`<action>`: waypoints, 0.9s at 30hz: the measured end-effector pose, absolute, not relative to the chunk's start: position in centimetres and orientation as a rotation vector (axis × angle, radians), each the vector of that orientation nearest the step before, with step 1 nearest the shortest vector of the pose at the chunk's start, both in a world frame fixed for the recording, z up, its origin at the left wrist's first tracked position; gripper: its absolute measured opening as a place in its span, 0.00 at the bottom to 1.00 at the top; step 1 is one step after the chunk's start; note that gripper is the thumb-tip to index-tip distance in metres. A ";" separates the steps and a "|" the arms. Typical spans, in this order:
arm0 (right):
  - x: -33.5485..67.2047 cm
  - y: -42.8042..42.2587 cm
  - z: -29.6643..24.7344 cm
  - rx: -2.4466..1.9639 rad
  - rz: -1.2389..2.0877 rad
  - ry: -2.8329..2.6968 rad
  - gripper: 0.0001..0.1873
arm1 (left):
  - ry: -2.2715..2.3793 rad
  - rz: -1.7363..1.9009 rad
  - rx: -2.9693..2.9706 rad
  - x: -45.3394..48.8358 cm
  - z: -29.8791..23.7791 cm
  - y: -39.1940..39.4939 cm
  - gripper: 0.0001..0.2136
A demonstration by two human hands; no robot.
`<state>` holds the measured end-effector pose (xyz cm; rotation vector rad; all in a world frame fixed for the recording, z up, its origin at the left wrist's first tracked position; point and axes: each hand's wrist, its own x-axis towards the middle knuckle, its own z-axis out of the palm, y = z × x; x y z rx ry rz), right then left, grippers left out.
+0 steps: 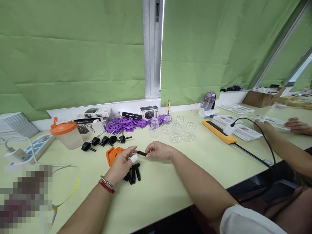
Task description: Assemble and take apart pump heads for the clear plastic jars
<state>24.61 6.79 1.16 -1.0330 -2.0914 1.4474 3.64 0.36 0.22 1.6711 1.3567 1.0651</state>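
Observation:
In front of me, a short black plastic piece (141,153) is held between both hands. My right hand (159,151) pinches its right end. The fingers of my left hand (123,161) are closed at its left end, and a white wrap covers one fingertip. Just below lie several black handle-like pieces (133,174) in a loose group. Beside my left hand is a pile of orange plastic parts (113,155), partly hidden by that hand. Farther left, several black knobs with cranks and metal rods (106,140) lie in a row.
Purple plastic parts (125,124) are heaped near the wall, with clear glass jars (175,132) to their right. An orange-lidded cup (69,135) and a white power strip (40,148) stand left. On the right are a yellow power strip (219,132), paper stacks (237,127) and another person's hands (265,128).

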 end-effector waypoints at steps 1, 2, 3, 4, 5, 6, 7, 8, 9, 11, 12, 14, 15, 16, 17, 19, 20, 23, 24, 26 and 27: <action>24.2 6.4 1.3 -0.968 1.505 -2.096 0.08 | 1.330 1.033 1.683 3.8 0.3 0.2 0.22; 23.9 6.1 1.3 -0.912 1.556 -2.102 0.08 | 1.309 1.004 1.696 3.9 0.4 0.1 0.20; 23.6 5.9 1.4 -0.865 1.594 -2.109 0.07 | 1.290 0.982 1.708 4.1 0.6 -0.1 0.18; 23.5 5.8 1.4 -0.829 1.624 -2.120 0.07 | 1.269 0.972 1.717 4.2 0.8 -0.3 0.15; 23.5 5.8 1.5 -0.801 1.646 -2.136 0.07 | 1.248 0.968 1.727 4.3 1.0 -0.5 0.13; 23.6 5.9 1.4 -0.784 1.649 -2.152 0.08 | 1.231 0.965 1.734 4.5 1.3 -0.6 0.11; 23.9 6.2 1.3 -0.790 1.618 -2.161 0.08 | 1.222 0.957 1.742 4.6 1.5 -0.8 0.10; 24.2 6.6 1.2 -0.829 1.546 -2.158 0.08 | 1.223 0.944 1.750 4.7 1.7 -0.9 0.10; 24.6 7.1 1.1 -0.905 1.427 -2.141 0.08 | 1.230 0.932 1.764 4.7 1.9 -1.0 0.10; 25.5 8.2 0.6 -1.128 1.075 -2.075 0.07 | 1.247 0.913 1.830 4.9 2.1 -1.1 0.10; 25.8 8.8 0.4 -1.242 0.899 -2.040 0.07 | 1.247 0.908 1.883 4.9 2.1 -1.0 0.11; 26.4 9.6 -0.2 -1.390 0.671 -2.024 0.09 | 1.231 0.894 2.004 4.9 2.1 -1.0 0.11; 26.5 9.9 -0.4 -1.426 0.616 -2.034 0.09 | 1.223 0.881 2.053 4.9 2.0 -0.9 0.11; 26.5 10.1 -0.7 -1.442 0.589 -2.055 0.10 | 1.219 0.867 2.086 4.9 1.9 -0.9 0.11; 26.5 10.1 -0.9 -1.445 0.578 -2.076 0.10 | 1.220 0.857 2.106 4.9 1.9 -0.8 0.10; 26.3 10.1 -1.2 -1.440 0.569 -2.120 0.10 | 1.234 0.849 2.119 4.8 1.7 -0.8 0.10; 26.2 10.1 -1.3 -1.441 0.565 -2.139 0.10 | 1.240 0.850 2.121 4.7 1.7 -0.8 0.10; 25.9 10.0 -1.6 -1.465 0.557 -2.175 0.08 | 1.250 0.871 2.119 4.6 1.5 -0.7 0.10; 25.9 10.0 -1.6 -1.469 0.558 -2.183 0.07 | 1.251 0.874 2.115 4.5 1.5 -0.7 0.10; 25.9 10.1 -1.7 -1.458 0.563 -2.195 0.07 | 1.251 0.875 2.108 4.5 1.4 -0.7 0.10; 25.9 10.1 -1.8 -1.447 0.565 -2.201 0.07 | 1.251 0.874 2.106 4.5 1.4 -0.7 0.10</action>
